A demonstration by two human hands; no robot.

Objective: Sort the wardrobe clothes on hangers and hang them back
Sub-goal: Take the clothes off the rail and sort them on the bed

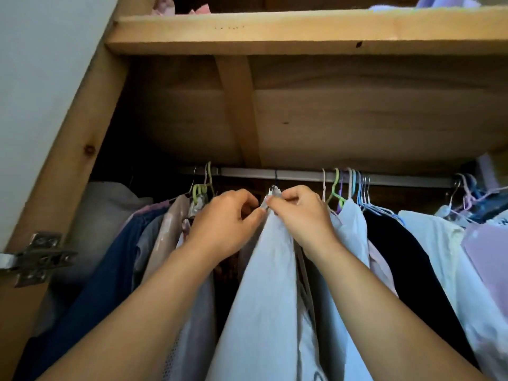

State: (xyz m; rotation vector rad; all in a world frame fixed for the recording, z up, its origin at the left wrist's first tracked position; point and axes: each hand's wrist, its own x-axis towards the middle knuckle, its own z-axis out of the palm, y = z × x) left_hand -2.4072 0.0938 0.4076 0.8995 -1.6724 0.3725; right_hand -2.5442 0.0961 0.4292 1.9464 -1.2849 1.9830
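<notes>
Wardrobe rail; hands pinch pale garment.

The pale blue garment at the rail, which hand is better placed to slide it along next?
Probably the right hand: it pinches the top of the pale blue garment just under its dark hook on the rail. The left hand grips lower, at the fabric's edge.

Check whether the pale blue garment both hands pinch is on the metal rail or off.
On: pale blue garment hangs by a dark hook over the metal rail.
</notes>
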